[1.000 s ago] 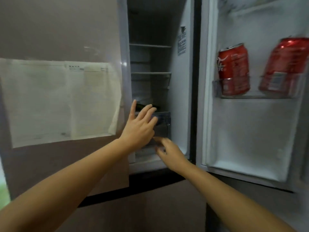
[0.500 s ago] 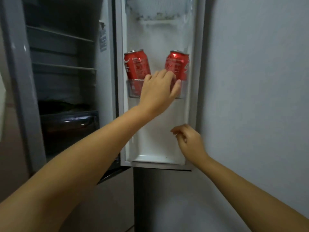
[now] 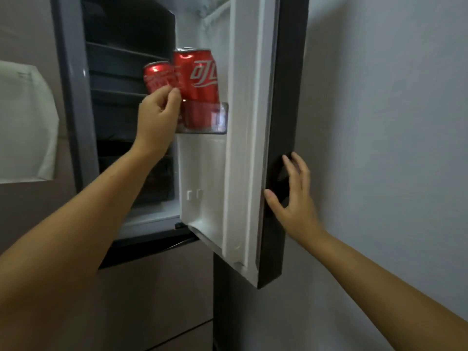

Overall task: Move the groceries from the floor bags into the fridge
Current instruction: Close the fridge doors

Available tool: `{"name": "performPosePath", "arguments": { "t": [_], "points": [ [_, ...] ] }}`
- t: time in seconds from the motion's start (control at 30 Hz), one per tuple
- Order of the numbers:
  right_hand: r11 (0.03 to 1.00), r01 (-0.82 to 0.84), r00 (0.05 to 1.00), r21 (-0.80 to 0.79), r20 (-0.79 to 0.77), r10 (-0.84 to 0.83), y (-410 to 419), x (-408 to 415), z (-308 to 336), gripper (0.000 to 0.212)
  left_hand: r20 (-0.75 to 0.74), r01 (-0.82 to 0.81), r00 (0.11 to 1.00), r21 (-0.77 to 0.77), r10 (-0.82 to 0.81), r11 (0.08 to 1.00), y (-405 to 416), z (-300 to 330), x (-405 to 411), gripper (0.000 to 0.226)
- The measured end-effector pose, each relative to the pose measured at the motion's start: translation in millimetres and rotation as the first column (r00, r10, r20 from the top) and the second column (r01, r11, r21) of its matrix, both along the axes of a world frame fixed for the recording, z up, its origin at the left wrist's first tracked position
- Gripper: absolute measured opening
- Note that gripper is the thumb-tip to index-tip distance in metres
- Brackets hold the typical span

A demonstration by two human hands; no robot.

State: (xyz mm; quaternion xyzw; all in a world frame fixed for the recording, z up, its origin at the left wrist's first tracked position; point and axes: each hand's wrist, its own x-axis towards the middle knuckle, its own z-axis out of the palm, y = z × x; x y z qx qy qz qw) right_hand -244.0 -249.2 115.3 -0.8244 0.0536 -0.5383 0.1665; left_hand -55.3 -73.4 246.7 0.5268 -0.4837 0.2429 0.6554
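My left hand (image 3: 158,119) is up at the middle of the frame, fingers curled round the lower part of a red aluminium drink can (image 3: 160,77) with white lettering; my thumb tip presses its side. My right hand (image 3: 291,198) sits lower right of centre with its fingers spread and relaxed, reaching onto the dark outer edge of the open fridge door (image 3: 283,122), thumb toward the white inner lining.

The can I hold is tilted, its top leaning toward the upper left of the frame, so its long axis runs slightly off vertical. Just right of it and touching or nearly touching stands a second red can with large white characters (image 3: 201,77), upright, its base inside the clear plastic door bin (image 3: 217,119). My can's lower end is hidden behind my hand, so I cannot tell whether it rests in the bin.

Left of the cans the fridge interior (image 3: 126,97) is dark, with horizontal shelves (image 3: 114,50) stacked above one another. A sheet of white paper (image 3: 25,122) hangs at the left edge of the frame. A plain pale wall (image 3: 392,122) fills the right.
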Motion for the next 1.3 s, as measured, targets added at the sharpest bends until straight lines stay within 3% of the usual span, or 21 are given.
{"name": "performPosePath", "arguments": {
  "t": [0.1, 0.17, 0.2, 0.27, 0.33, 0.4, 0.5, 0.57, 0.63, 0.77, 0.9, 1.07, 1.23, 1.3],
  "points": [
    [0.992, -0.086, 0.995, -0.091, 0.037, 0.09, 30.5, 20.2, -10.4, 0.071, -0.07, -0.126, 0.99, -0.081, 0.12, 0.989, 22.6, -5.8, 13.0, 0.026],
    [0.977, -0.121, 0.989, -0.175, 0.062, 0.133, 49.1, 36.0, -14.3, 0.067, -0.081, -0.242, 0.969, -0.156, 0.232, 0.958, 33.5, -14.8, 10.2, 0.009],
    [0.968, -0.145, 0.984, -0.205, 0.07, 0.162, 58.0, 44.4, -15.8, 0.064, -0.055, -0.257, 0.966, -0.187, 0.251, 0.948, 39.1, -20.0, 6.4, 0.009],
    [0.947, -0.227, 0.967, -0.227, 0.061, 0.246, 76.1, 63.7, -19.4, 0.064, 0.125, -0.318, 0.928, -0.222, 0.35, 0.922, 50.1, -28.0, -5.0, 0.033],
    [0.912, -0.33, 0.937, -0.243, 0.03, 0.348, 94.3, 83.6, -21.1, 0.068, 0.41, -0.415, 0.786, -0.206, 0.463, 0.886, 57.4, -32.9, -16.3, 0.044],
    [0.869, -0.429, 0.896, -0.247, 0.006, 0.444, 111.5, 103.7, -20.7, 0.075, 0.683, -0.532, 0.565, -0.129, 0.464, 0.837, 60.0, -36.0, -25.3, 0.045],
    [0.795, -0.604, 0.797, -0.061, -0.073, 0.6, 129.4, 132.9, -20.3, 0.074, 0.856, -0.76, 0.359, 0.037, 0.372, 0.649, 62.6, -50.1, -6.5, 0.039],
    [0.828, -0.55, 0.833, -0.111, -0.146, 0.534, 129.4, 159.8, -28.9, 0.066, 0.886, -0.869, 0.252, 0.03, 0.39, 0.494, 72.1, -59.1, 22.5, 0.04],
    [0.864, -0.385, 0.921, -0.325, -0.195, 0.337, 122.7, 194.1, -39.4, 0.062, 0.901, -0.91, 0.169, -0.013, 0.399, 0.415, 86.7, -63.5, 58.2, 0.036],
    [0.769, -0.157, 0.987, -0.62, -0.125, 0.101, 115.0, 260.1, -41.2, 0.064, 0.934, -0.96, 0.025, -0.077, 0.356, 0.27, 111.3, -70.1, 130.0, 0.042],
    [0.671, 0.009, 0.998, -0.741, -0.035, -0.052, 102.7, 307.2, -44.0, 0.056, 0.924, -0.97, -0.028, -0.117, 0.381, 0.212, 113.8, -79.8, 179.2, 0.05],
    [0.618, 0.134, 0.991, -0.775, 0.088, -0.104, 96.6, 339.5, -52.2, 0.057, 0.898, -0.957, -0.095, -0.201, 0.429, 0.21, 105.4, -87.0, 207.5, 0.053],
    [0.618, 0.135, 0.988, -0.774, 0.056, -0.145, 99.2, 332.3, -43.4, 0.057, 0.91, -0.963, -0.085, -0.18, 0.405, 0.201, 107.0, -87.9, 205.8, 0.054],
    [0.652, 0.074, 0.987, -0.755, -0.041, -0.159, 108.8, 323.2, -39.5, 0.058, 0.912, -0.979, -0.015, -0.098, 0.41, 0.181, 105.4, -84.5, 195.4, 0.054]
  ]
}}
